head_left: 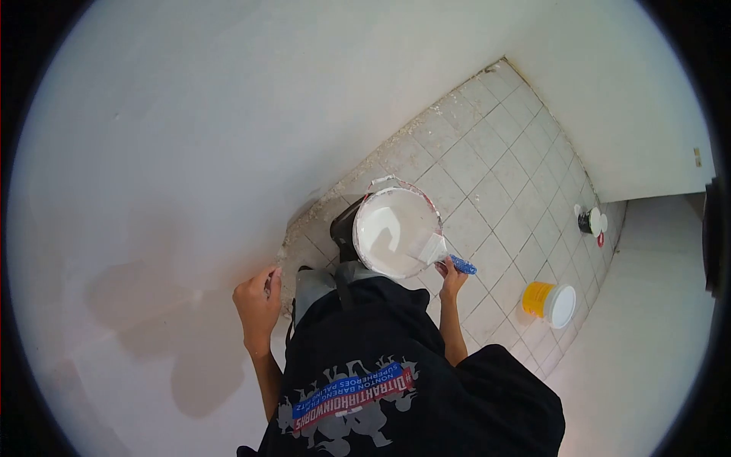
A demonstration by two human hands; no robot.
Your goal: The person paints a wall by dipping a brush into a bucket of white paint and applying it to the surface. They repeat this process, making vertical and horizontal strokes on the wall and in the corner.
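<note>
A bucket of white paint (396,228) is in front of my body, its rim smeared with paint and its wire handle leaning to the far side. My right hand (452,280) is closed around a paintbrush (463,265) with a speckled blue handle. The brush's white-coated head lies over the near right part of the bucket's rim, above the paint. My left hand (257,305) is curled closed beside the wall at the left. Whether anything is inside its fingers is hidden.
A white wall (190,137) rises close on the left. Paint-spotted floor tiles (487,206) reach to the far corner. At the right stand a yellow tub with a white lid (539,298) and a small dark can (588,222) by a white lid.
</note>
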